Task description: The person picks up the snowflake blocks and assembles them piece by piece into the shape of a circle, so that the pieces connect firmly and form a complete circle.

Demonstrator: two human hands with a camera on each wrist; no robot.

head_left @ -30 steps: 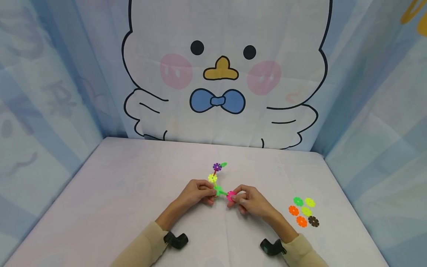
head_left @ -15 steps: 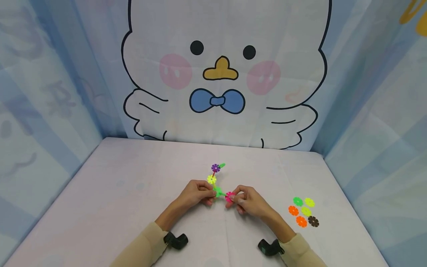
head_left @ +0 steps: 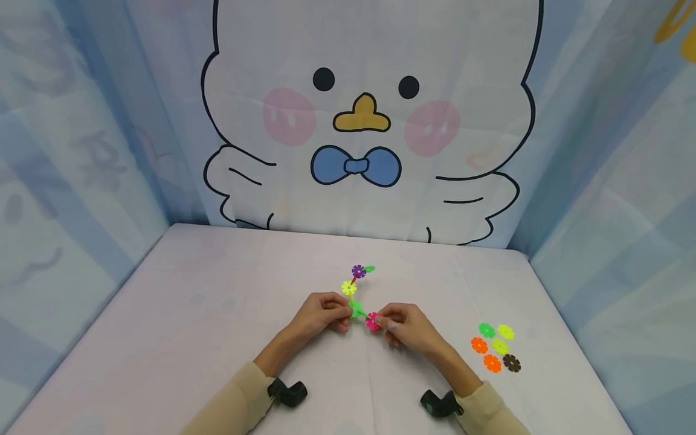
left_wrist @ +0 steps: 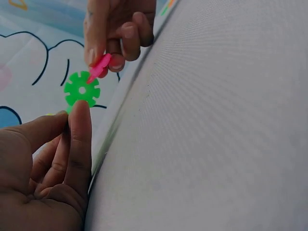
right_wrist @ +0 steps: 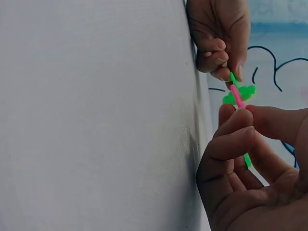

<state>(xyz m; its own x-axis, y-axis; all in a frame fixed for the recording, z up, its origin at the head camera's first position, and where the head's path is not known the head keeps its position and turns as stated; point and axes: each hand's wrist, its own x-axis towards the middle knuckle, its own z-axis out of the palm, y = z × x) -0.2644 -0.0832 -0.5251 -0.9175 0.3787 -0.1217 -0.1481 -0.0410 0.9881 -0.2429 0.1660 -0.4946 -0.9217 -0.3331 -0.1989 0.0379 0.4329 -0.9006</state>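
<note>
A chain of notched plastic snowflake discs runs away from the hands. Its purple disc [head_left: 358,272] and yellow disc [head_left: 348,288] stand at the far part, and a small green disc [head_left: 370,269] tops the end. My left hand [head_left: 324,315] pinches a green disc [left_wrist: 82,90] at the near end between thumb and forefinger. From the other side, my right hand [head_left: 406,326] pinches a pink disc [head_left: 372,321] by its edge. In the right wrist view the pink disc [right_wrist: 237,96] meets the green discs edge-on; how deep it sits in a slot I cannot tell.
Several loose discs lie flat at the right of the white table [head_left: 163,338]: a green disc [head_left: 486,330], yellow ones, orange ones [head_left: 492,363] and a dark brown disc [head_left: 512,363]. A printed cloth backdrop [head_left: 359,205] hangs behind the table.
My right hand has shifted slightly left with the pink disc, and its fingertips now cover less of it. The far end of the chain dipped left, then swung slightly right. The left hand has hardly moved.
</note>
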